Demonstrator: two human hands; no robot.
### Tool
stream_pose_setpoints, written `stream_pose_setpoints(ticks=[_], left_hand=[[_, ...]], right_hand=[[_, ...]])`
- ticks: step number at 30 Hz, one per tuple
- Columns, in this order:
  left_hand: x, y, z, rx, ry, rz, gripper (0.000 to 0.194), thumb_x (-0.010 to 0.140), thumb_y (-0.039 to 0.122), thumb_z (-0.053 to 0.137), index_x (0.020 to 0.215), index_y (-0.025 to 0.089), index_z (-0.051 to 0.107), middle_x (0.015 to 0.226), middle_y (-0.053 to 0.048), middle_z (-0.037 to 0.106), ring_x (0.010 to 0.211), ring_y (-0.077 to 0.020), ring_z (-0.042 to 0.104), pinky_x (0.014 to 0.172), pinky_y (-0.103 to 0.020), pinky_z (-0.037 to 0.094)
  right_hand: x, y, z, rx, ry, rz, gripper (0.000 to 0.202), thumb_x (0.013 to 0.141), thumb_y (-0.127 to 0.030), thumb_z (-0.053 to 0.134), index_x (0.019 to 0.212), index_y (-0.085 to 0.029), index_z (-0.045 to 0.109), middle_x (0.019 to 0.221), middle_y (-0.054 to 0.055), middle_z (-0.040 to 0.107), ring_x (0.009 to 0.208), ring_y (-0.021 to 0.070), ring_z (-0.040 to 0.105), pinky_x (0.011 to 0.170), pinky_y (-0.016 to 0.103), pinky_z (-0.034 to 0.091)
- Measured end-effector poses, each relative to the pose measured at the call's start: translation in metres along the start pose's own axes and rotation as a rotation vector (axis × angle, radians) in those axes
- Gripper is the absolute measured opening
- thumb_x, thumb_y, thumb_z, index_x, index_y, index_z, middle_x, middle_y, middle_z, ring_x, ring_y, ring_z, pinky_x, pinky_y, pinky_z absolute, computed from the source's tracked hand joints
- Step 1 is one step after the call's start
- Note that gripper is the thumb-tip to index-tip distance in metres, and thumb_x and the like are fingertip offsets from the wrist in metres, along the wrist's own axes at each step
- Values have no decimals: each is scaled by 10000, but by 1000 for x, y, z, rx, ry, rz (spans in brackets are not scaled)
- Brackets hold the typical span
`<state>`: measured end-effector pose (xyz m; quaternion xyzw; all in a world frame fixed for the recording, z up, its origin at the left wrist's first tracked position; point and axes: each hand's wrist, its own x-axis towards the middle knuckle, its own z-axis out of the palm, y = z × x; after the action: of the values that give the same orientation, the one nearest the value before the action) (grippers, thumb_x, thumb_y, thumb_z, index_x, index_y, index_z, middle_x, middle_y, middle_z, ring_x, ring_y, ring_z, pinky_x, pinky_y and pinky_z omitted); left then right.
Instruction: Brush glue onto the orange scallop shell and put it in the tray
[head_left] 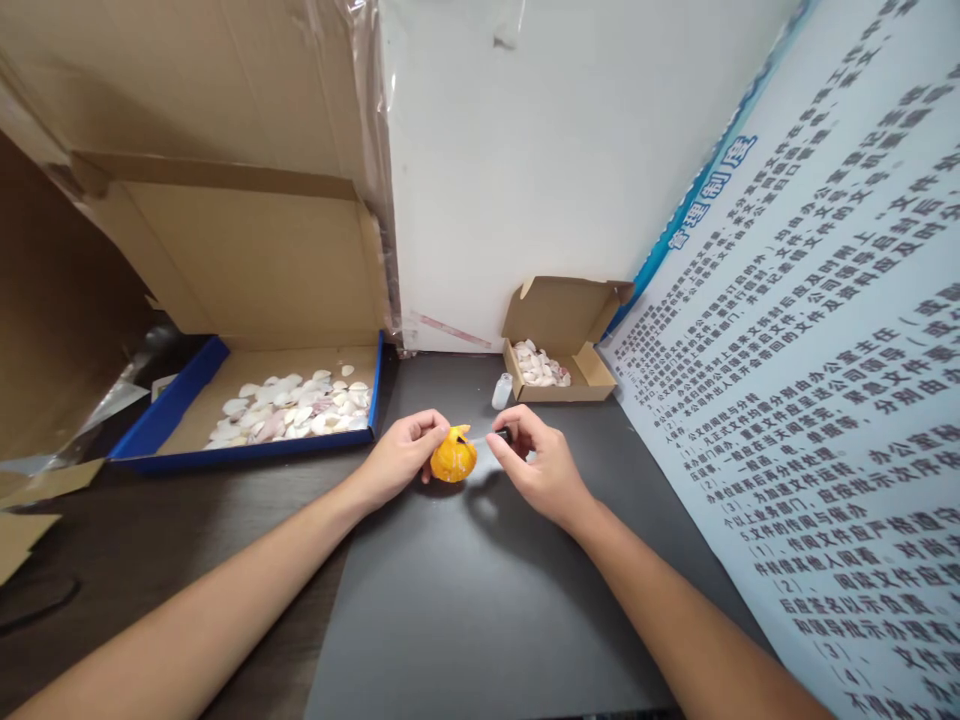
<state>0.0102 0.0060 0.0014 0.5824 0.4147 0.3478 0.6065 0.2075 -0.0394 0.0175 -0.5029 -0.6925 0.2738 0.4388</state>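
Observation:
My left hand [401, 458] pinches the edge of a round, yellow-orange scallop-like shell piece [454, 460] with pale specks, a little above the dark mat. Closed around the black cap of a small applicator [504, 436] is my right hand [546, 468]. A thin, pale stem runs from the cap toward the yellow piece; whether its tip touches cannot be made out. Just beyond my right hand stands a small translucent white bottle [502, 391], with no cap visible on it.
At the left, an open blue-edged cardboard box [247, 458] holds many pale shells [300, 408]. A smaller open carton [592, 376] with more shells [536, 364] stands at the back right. A white panel [510, 180] and a printed board [817, 330] border the dark mat [480, 620].

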Motion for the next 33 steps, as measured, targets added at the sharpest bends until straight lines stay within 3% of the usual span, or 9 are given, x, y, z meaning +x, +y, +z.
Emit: stream_pose_setpoints(ticks=[3, 10, 17, 28, 33], left_hand=[[1, -1, 0, 6, 4, -3, 359, 790, 509, 611, 757, 164, 516, 585, 35, 541, 435, -66, 463, 385, -159, 375], [1, -1, 0, 9, 9, -21, 342, 797, 501, 598, 765, 172, 509, 556, 48, 531, 402, -57, 453, 380, -146, 348], [2, -4, -2, 10, 9, 0, 330, 806, 491, 587, 770, 175, 500, 554, 59, 508, 388, -52, 417, 371, -153, 331], [2, -5, -2, 5, 12, 4, 292, 814, 462, 577, 776, 181, 506, 570, 63, 493, 403, -55, 413, 380, -156, 329], [3, -6, -2, 7, 10, 7, 296, 815, 464, 578, 773, 182, 496, 562, 61, 493, 408, -59, 407, 380, -162, 328]], right_hand=[[0, 0, -1, -44, -4, -2, 123, 853, -264, 566, 764, -209, 502, 552, -80, 340, 488, 93, 349, 495, 223, 305], [-1, 0, 1, 67, 19, 41, 183, 866, -380, 609, 927, -217, 552, 603, -70, 445, 466, 91, 454, 486, 222, 359], [0, -2, -1, -8, -20, 9, 110, 868, -290, 571, 809, -207, 531, 572, -71, 375, 506, 99, 370, 506, 226, 323], [0, 0, -1, 95, 7, 7, 185, 904, -337, 549, 994, -211, 650, 658, -33, 497, 554, 113, 472, 563, 236, 409], [0, -1, -3, -7, -29, -18, 93, 849, -227, 550, 826, -196, 635, 613, -39, 469, 541, 110, 419, 531, 229, 355]])
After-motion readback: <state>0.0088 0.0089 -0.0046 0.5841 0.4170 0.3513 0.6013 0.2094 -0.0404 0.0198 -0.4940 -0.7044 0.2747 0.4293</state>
